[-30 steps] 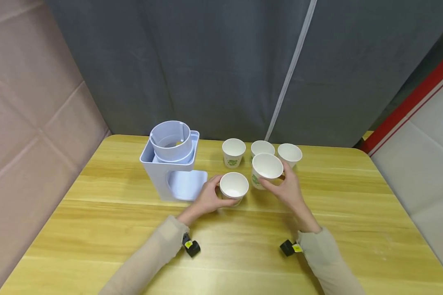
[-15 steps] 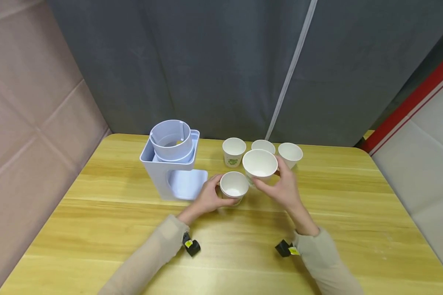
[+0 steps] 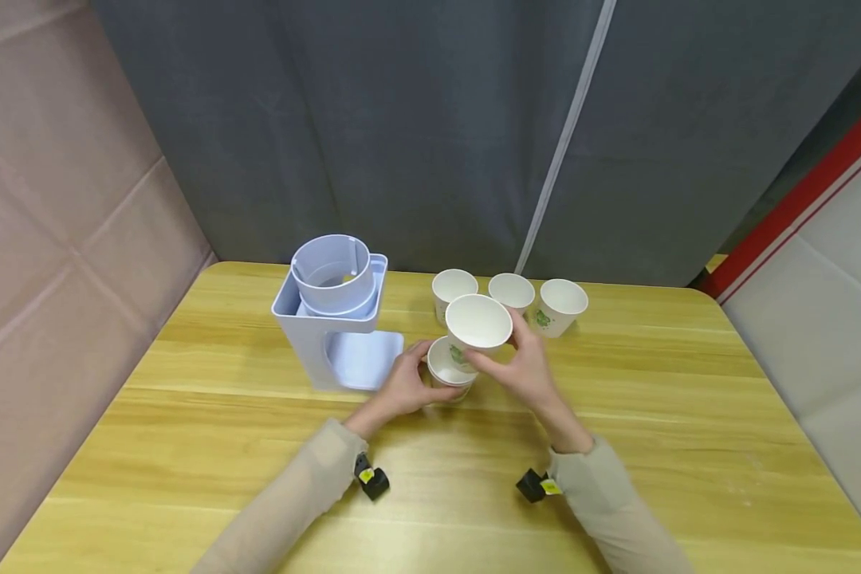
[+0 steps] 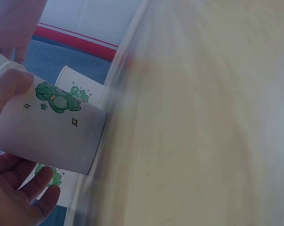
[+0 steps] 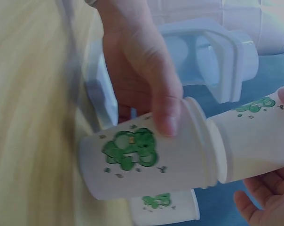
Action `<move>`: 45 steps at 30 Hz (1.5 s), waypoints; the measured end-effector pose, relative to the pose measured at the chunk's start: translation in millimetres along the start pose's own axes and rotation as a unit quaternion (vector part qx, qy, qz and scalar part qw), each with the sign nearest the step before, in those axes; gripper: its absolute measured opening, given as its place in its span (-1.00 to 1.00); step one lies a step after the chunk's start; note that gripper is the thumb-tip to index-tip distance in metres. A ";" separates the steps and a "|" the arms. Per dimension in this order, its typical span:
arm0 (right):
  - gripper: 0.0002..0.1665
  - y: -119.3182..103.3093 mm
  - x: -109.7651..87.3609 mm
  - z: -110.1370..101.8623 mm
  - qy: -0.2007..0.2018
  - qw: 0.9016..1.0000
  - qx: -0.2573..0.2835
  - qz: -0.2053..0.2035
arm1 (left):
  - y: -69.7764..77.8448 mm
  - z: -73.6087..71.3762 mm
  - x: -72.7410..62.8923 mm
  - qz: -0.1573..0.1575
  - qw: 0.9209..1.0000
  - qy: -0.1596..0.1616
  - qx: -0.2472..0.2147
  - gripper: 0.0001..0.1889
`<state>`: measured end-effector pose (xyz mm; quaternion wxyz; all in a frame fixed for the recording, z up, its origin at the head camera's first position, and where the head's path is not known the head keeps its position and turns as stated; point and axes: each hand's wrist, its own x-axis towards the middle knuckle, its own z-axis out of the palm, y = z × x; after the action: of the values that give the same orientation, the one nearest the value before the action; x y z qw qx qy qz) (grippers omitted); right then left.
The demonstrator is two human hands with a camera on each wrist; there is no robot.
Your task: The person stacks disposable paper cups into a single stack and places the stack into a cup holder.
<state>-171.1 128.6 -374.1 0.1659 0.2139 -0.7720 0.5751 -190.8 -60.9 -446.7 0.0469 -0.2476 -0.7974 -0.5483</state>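
My left hand [image 3: 407,384] grips a nested stack of white paper cups [image 3: 439,363], standing upright on the table with a double rim at its top. Its thumb lies on the near side, seen in the right wrist view across the green-printed stack [image 5: 132,155]. Over that stack, my right hand [image 3: 527,368] holds another white paper cup [image 3: 479,323] by its side, thumb in front. In the right wrist view this cup [image 5: 259,141] is slightly tilted, with its base right at the stack's rim.
Three more paper cups, a left one [image 3: 455,284], a middle one [image 3: 512,292] and a right one [image 3: 563,300], stand along the table's back edge. To the left is a pale blue dispenser-like stand [image 3: 316,343] with a round hopper. A grey curtain [image 3: 373,135] hangs behind.
My right hand has carried its paper cup leftward from in front of the back row to over the stack. The left hand and its stack have stayed put.
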 end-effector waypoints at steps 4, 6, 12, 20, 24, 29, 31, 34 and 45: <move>-0.27 6.3 -1.1 6.2 -0.014 1.000 0.006 0.014 | 0.4 -0.3 -0.4 -0.002 1.000 0.000 0.010 -0.32; -0.28 9.0 -1.9 9.0 -0.019 1.000 0.005 0.019 | 0.6 -0.4 -0.6 -0.002 1.000 -0.001 0.012 -0.32; -0.29 13.4 -4.6 15.1 -0.033 0.999 -0.017 0.032 | -0.2 -0.5 -1.2 -0.001 1.000 -0.008 0.007 -0.33; -0.36 -8.7 -8.4 15.8 -0.056 0.998 -0.035 0.014 | -0.7 -0.3 -1.3 0.001 1.000 -0.003 0.003 -0.35; -0.33 3.9 -11.0 17.6 -0.064 0.997 -0.033 0.004 | -0.5 -0.2 -1.1 0.000 1.000 -0.002 0.004 -0.33; -0.21 32.7 -14.6 19.9 -0.082 0.996 -0.031 0.024 | -0.2 -0.5 -1.0 -0.005 1.000 0.002 0.005 -0.34; -0.16 36.8 -15.4 19.7 -0.091 0.995 -0.030 0.032 | -0.2 -0.5 -1.0 -0.008 1.000 0.004 0.006 -0.33; -0.12 39.4 -16.3 18.9 -0.102 0.994 -0.026 0.038 | -0.1 -0.5 -0.9 -0.012 1.000 0.003 0.011 -0.32; -0.10 20.1 -14.0 15.8 -0.116 0.992 -0.040 0.036 | -0.4 -1.6 -0.1 -0.016 1.000 -0.008 0.007 -0.31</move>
<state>-169.8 120.4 -402.0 0.0633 0.2444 -0.8158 0.5204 -191.2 -62.4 -446.4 0.0333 -0.2390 -0.8056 -0.5412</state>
